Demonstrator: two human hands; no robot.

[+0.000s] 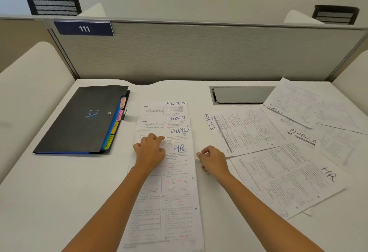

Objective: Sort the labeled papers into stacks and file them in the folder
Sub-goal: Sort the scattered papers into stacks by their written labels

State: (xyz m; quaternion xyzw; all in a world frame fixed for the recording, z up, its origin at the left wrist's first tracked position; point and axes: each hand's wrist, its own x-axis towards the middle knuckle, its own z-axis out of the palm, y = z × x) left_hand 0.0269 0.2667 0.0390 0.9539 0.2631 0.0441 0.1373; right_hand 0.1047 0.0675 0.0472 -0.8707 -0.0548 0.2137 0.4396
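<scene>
Your left hand [150, 150] pressed the HR sheet [175, 182] mid-desk, right hand [214, 161] curled empty beside; thin, floppy paper, best pinched at an edge.

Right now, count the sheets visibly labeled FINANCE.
3: the FINANCE sheet at the far end of the center row, one right of it, one farther right. Others may be hidden in the pile.

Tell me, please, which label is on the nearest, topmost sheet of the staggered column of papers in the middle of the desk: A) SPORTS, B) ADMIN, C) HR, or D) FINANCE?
C: the topmost sheet, under the left hand, reads HR, with ADMIN, SPORTS and FINANCE showing on the sheets behind it.
</scene>
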